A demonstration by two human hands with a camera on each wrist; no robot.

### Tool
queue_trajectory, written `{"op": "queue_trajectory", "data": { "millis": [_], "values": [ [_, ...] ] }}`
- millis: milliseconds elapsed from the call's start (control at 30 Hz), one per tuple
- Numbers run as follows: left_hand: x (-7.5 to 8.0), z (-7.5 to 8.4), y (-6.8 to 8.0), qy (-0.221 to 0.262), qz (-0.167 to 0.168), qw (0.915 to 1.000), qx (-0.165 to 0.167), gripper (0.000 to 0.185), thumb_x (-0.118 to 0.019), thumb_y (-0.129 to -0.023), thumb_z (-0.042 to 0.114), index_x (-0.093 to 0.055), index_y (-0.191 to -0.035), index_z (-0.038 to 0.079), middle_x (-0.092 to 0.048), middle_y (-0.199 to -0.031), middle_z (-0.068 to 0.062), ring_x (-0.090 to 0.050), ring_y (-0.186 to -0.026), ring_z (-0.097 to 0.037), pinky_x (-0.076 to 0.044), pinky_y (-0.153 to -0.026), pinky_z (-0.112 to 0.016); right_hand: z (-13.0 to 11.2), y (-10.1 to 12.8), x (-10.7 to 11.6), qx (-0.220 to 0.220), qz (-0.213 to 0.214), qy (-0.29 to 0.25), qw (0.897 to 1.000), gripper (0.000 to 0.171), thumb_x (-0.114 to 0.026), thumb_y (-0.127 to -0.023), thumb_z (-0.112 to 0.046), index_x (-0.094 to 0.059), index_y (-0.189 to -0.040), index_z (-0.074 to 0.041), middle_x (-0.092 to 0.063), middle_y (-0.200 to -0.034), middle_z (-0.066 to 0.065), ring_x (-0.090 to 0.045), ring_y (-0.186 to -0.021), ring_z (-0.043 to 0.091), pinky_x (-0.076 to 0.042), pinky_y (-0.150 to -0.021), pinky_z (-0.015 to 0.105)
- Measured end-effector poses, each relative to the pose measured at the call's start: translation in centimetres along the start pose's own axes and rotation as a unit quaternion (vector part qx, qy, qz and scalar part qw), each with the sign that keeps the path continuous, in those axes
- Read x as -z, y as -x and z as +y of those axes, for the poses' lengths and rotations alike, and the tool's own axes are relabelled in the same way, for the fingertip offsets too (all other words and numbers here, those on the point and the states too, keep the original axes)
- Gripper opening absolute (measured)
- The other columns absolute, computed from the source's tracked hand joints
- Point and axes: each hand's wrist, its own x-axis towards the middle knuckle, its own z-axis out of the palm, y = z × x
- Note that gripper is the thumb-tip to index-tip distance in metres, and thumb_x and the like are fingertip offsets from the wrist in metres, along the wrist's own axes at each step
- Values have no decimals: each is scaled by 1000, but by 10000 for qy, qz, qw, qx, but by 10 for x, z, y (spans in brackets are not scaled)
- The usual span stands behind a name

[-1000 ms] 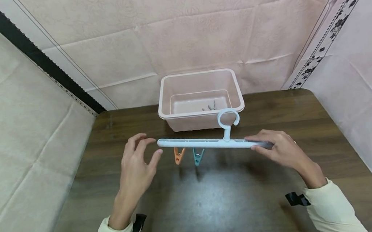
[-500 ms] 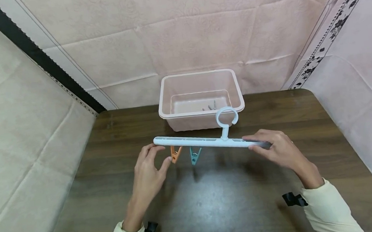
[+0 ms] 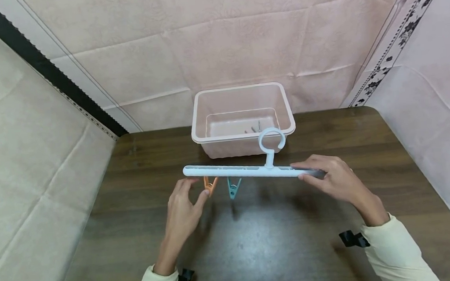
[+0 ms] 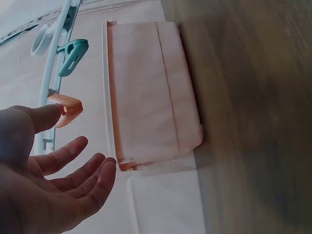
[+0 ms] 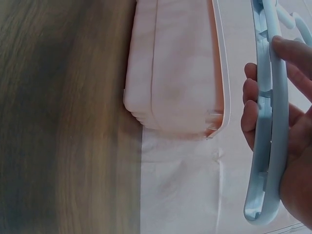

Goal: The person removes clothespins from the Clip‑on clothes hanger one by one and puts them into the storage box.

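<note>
Looking down from the head camera, you hold the pale blue clip hanger [image 3: 247,170] level above the dark wooden table [image 3: 257,244], in front of the pink plastic basin [image 3: 242,118]. Your right hand [image 3: 333,179] pinches its right end between thumb and fingers. Your left hand [image 3: 183,210] hangs loose-fingered, gripping nothing, with its thumb right at the orange clothespin [image 3: 210,185]; a teal clothespin [image 3: 233,187] dangles beside it.

From the left wrist, your left hand [image 4: 48,185] is spread and relaxed, the thumb tip touching or almost touching the orange clothespin [image 4: 68,108]. The teal clothespin [image 4: 73,56] hangs further along the bar [image 4: 51,78].

From the right wrist, your right hand [image 5: 287,126] wraps the hanger's end [image 5: 267,122], thumb on one face, fingers behind.

The bar looks light and stiff, but smooth plastic held at one end will likely want to tip, so steady it nearer the hook. The pin is probably springy: squeeze its two tails.
</note>
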Motion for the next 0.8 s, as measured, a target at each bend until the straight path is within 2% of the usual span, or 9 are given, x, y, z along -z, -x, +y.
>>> {"op": "queue_trajectory", "data": {
  "millis": [133,233,300,367,467,533,633,800],
  "values": [
    [-3,-6,-2,580,-209,9980,113,33,-79,-88,11,-67,-116,0,-66,-111,-16,-65,-95,-32,-53,-81,-45,0,1,0,-32,-13,28,10000,33,-81,-84,-7,-78,-114,-21,-69,-96,-13,-54,-69,8,-42,-59,24],
    [-5,-8,-4,1291,-584,9885,530,32,-76,-90,11,-66,-118,-2,-69,-103,-13,-68,-89,-27,-55,-77,-39,0,1,0,-34,-30,44,10000,33,-81,-84,-6,-77,-114,-21,-69,-97,-12,-54,-68,8,-42,-59,23],
    [-7,-8,-5,1844,-844,9753,869,33,-74,-92,9,-65,-120,-4,-70,-101,-14,-68,-89,-26,-54,-77,-35,0,2,1,-44,-23,80,10000,34,-81,-84,-6,-78,-114,-21,-69,-97,-12,-54,-69,7,-42,-60,23],
    [-9,-9,-6,2357,-1090,9583,1191,33,-71,-94,8,-64,-123,-5,-69,-101,-16,-68,-88,-26,-54,-77,-32,1,2,2,-60,-22,109,9999,34,-81,-84,-6,-78,-114,-22,-69,-97,-13,-54,-69,7,-42,-61,23],
    [-11,-11,-7,2923,-1387,9348,1467,29,-67,-96,5,-62,-122,-8,-69,-101,-21,-69,-84,-27,-54,-74,-33,1,2,2,-92,-34,145,9998,34,-81,-84,-7,-78,-114,-22,-69,-97,-13,-54,-70,7,-42,-61,23],
    [-12,-13,-7,3068,-1563,9260,1546,25,-64,-97,4,-63,-119,-8,-70,-98,-22,-68,-79,-26,-54,-72,-35,1,2,3,-107,-52,159,9998,33,-81,-84,-8,-78,-114,-22,-69,-97,-13,-55,-70,7,-42,-61,23],
    [-14,-14,-6,3108,-1727,9212,1582,21,-63,-98,6,-65,-115,-7,-72,-93,-18,-68,-76,-23,-53,-72,-35,1,2,2,-112,-85,194,9997,33,-81,-84,-8,-77,-114,-22,-69,-98,-12,-55,-71,7,-43,-62,24],
    [-16,-15,-6,3079,-1827,9208,1547,18,-65,-98,7,-67,-109,-6,-72,-90,-15,-68,-76,-24,-53,-72,-34,1,2,2,-161,-133,230,9995,33,-81,-85,-8,-77,-114,-21,-70,-98,-11,-55,-70,7,-44,-61,26]
  ]
}}
